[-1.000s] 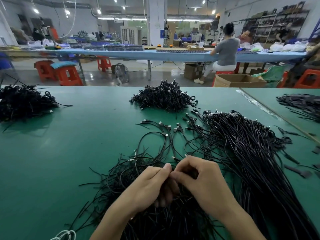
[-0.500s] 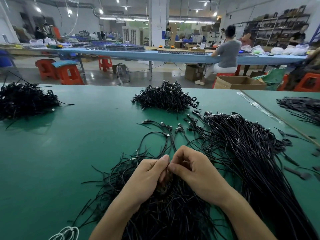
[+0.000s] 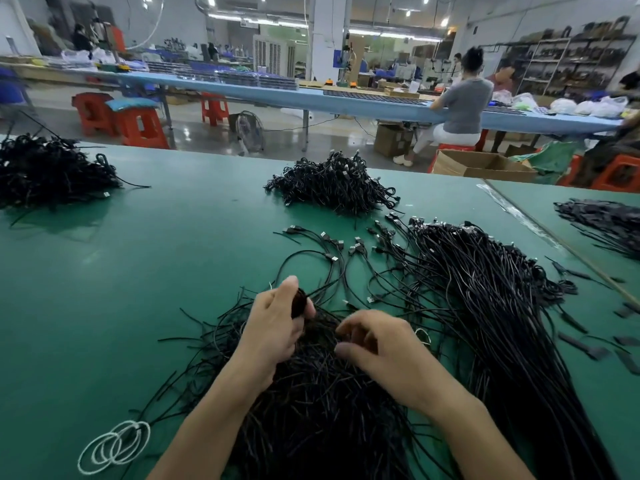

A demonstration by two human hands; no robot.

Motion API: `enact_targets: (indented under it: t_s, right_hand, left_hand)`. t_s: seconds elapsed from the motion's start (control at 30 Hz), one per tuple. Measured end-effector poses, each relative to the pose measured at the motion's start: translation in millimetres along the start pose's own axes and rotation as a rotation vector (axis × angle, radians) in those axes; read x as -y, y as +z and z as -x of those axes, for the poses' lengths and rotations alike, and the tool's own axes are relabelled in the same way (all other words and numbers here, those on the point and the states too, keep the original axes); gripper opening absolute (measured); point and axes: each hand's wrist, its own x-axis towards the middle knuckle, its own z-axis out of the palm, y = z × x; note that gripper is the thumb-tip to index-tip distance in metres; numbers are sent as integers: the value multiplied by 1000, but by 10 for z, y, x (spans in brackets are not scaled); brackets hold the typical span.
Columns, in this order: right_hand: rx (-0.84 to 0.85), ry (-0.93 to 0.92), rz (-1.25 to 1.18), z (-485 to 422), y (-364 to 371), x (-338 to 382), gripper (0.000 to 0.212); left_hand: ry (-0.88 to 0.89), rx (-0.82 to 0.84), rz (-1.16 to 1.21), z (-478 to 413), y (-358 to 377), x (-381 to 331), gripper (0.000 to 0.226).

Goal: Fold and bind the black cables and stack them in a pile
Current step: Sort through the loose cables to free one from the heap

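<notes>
My left hand (image 3: 277,334) grips a small folded black cable (image 3: 300,301) between thumb and fingers, just above a heap of short black ties (image 3: 311,403). Beside it, my right hand (image 3: 384,355) hovers over the same heap with loosely curled fingers, thumb apart from them and nothing visible between. A long sheaf of loose black cables (image 3: 485,306) with plugs at the far end lies to the right. At the far centre of the green table (image 3: 138,271) sits a pile of bound cables (image 3: 332,187).
Another black cable heap (image 3: 45,171) lies at the far left, and one more (image 3: 606,226) on the adjoining table at right. White string loops (image 3: 114,445) lie near left. Small black strips (image 3: 588,348) are scattered at right. People work at a blue bench behind.
My hands, pinched together over the ties before, have come apart. The left hand has lifted forward with the folded cable; the right hand has dropped back toward the tie heap.
</notes>
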Motion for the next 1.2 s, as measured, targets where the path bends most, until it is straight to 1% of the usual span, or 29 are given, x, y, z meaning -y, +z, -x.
enact_targets:
  t_s: [0.07, 0.13, 0.3, 0.37, 0.43, 0.5, 0.57, 0.63, 0.7, 0.77, 0.83, 0.87, 0.9, 0.97, 1.03, 1.1, 1.2]
  right_hand:
    - [148, 16, 144, 59, 51, -56, 25]
    - [179, 8, 206, 91, 104, -48, 28]
    - [138, -50, 300, 126, 204, -29, 16]
    - [93, -77, 292, 143, 229, -46, 16]
    - [9, -101, 234, 156, 235, -44, 14]
    - [-129, -114, 135, 143, 219, -14, 10]
    - [-339, -92, -5, 119, 182, 36, 6]
    - [-554, -44, -178, 94, 135, 92, 11]
    - [-694, 22, -397, 52, 103, 161, 15]
    - [-752, 83, -723, 14, 101, 239, 11]
    - [-713, 125, -1043, 9, 123, 338, 8]
    - [-673, 129, -1124, 21, 144, 383, 7]
    - [-630, 118, -1148, 40, 170, 418, 8]
    - [-554, 83, -1069, 74, 219, 454, 14]
    - [-501, 67, -879, 91, 244, 464, 15]
    - [-476, 23, -669, 103, 261, 473, 16]
    - [-495, -70, -456, 125, 256, 525, 29]
  left_hand:
    - [18, -40, 29, 2, -34, -25, 55]
    - [43, -73, 21, 10, -30, -26, 56]
    - [127, -155, 38, 10, -5, -17, 53]
    - [156, -173, 51, 15, -3, -24, 51]
    - [172, -184, 30, 21, 9, -20, 53]
    - [156, -174, -10, 29, 34, -16, 55]
    - [133, -139, -47, 46, 63, -16, 60]
    - [95, -79, -33, 82, 84, -30, 67]
    - [65, 18, -25, 126, 99, -51, 70]
    - [66, 120, -77, 179, 130, -66, 67]
    - [91, 177, -111, 225, 174, -76, 56]
    - [105, 185, -101, 239, 191, -79, 47]
    - [117, 183, -74, 249, 203, -85, 39]
    - [142, 171, -14, 253, 205, -100, 26]
    - [191, 163, 6, 240, 187, -98, 25]
    - [232, 138, 20, 219, 168, -88, 34]
    - [204, 62, 55, 196, 171, -67, 51]
